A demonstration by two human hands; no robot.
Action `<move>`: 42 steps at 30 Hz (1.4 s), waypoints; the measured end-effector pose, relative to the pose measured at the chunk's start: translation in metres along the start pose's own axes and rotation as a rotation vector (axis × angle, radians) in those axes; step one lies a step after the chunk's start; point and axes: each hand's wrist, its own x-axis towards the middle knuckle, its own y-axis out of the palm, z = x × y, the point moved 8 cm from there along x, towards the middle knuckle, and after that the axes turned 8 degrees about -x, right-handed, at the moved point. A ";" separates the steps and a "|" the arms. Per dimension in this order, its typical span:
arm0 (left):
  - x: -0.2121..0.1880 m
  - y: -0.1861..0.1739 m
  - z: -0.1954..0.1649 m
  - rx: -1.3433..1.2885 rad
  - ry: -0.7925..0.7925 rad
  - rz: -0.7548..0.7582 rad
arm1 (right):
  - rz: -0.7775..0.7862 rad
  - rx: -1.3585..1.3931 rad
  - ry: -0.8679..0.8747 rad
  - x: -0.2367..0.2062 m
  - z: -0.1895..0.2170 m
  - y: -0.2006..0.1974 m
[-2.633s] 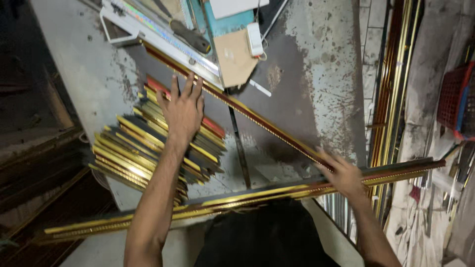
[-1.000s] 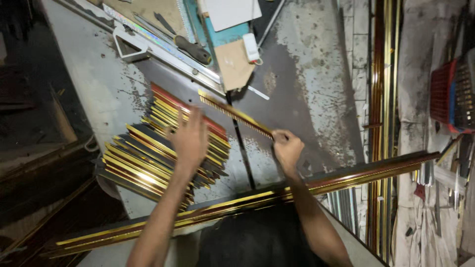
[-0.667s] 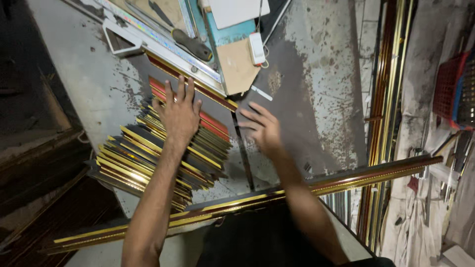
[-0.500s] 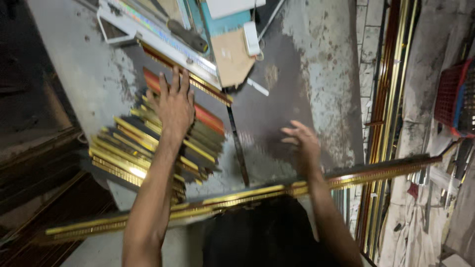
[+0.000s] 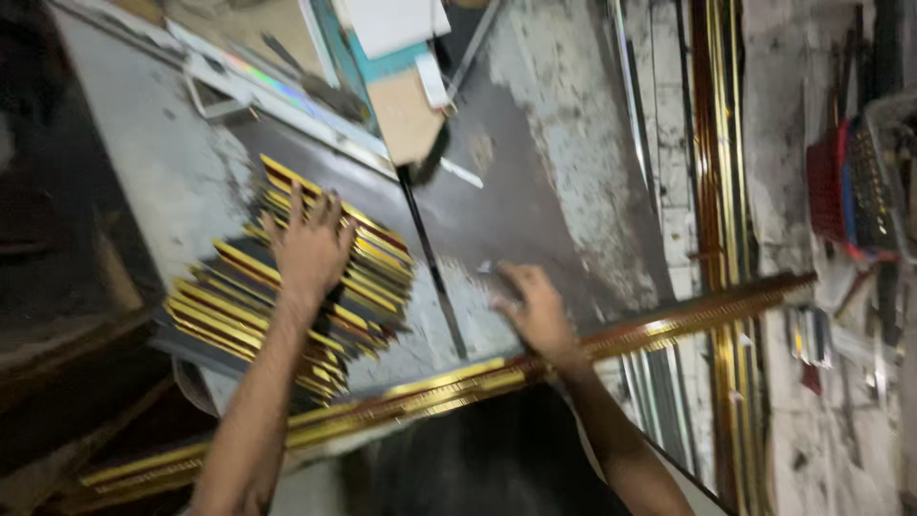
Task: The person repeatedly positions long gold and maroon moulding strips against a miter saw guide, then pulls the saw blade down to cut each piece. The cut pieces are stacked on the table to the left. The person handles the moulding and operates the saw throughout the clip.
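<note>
Hands flat: left hand (image 5: 310, 250) on moulding stack (image 5: 287, 287); right hand (image 5: 535, 311) on table (image 5: 535, 210)

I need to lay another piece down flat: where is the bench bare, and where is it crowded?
Bare: the dark patch of bench between the black slot, the cardboard piece and the right hand, plus the grey strip left of the stacked gold mouldings. Crowded: under the left hand on that stack, the cluttered far edge, and the long moulding in front.

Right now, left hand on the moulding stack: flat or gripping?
Flat. The left hand lies palm down on the stack of gold moulding pieces, fingers spread, not curled.
</note>
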 end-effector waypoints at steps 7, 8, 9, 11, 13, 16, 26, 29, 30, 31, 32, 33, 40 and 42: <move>-0.079 -0.049 0.011 -0.195 0.089 -0.275 | 0.020 -0.411 -0.059 -0.012 -0.006 0.002; -0.108 -0.053 0.019 -0.229 0.064 -0.304 | -0.121 -0.408 0.173 -0.022 -0.031 -0.024; -0.141 -0.055 0.028 -0.262 0.031 -0.328 | -0.254 -0.406 0.403 -0.037 -0.053 -0.048; -0.210 -0.055 0.055 -0.306 -0.177 -0.355 | -0.157 -0.257 0.328 -0.053 -0.055 -0.053; -0.267 -0.051 0.080 -0.294 -0.279 -0.416 | 0.030 -0.182 0.143 -0.068 -0.032 -0.039; -0.333 -0.040 0.124 -0.326 -0.416 -0.571 | 0.335 -0.230 -0.305 -0.097 0.042 0.004; -0.333 0.063 0.151 -1.068 -1.346 -0.757 | 0.414 -0.174 -0.140 0.096 0.188 0.160; -0.315 0.057 0.137 -1.073 -1.340 -0.755 | 0.614 -0.356 -0.132 0.106 0.221 0.214; -0.310 0.055 0.135 -1.074 -1.347 -0.789 | 0.640 -0.297 -0.137 0.105 0.231 0.224; -0.308 0.053 0.133 -1.073 -1.359 -0.825 | 0.671 -0.237 -0.144 0.098 0.241 0.232; -0.305 0.050 0.132 -1.007 -1.350 -0.804 | 0.706 -0.173 -0.143 0.090 0.248 0.239; -0.302 0.049 0.130 -0.943 -1.339 -0.778 | 0.714 -0.164 -0.143 0.083 0.251 0.243; -0.304 0.058 0.112 -0.883 -1.295 -0.624 | 0.659 -0.118 -0.157 0.071 0.238 0.227; -0.302 0.053 0.107 -0.840 -1.283 -0.620 | 0.626 -0.110 -0.162 0.076 0.233 0.215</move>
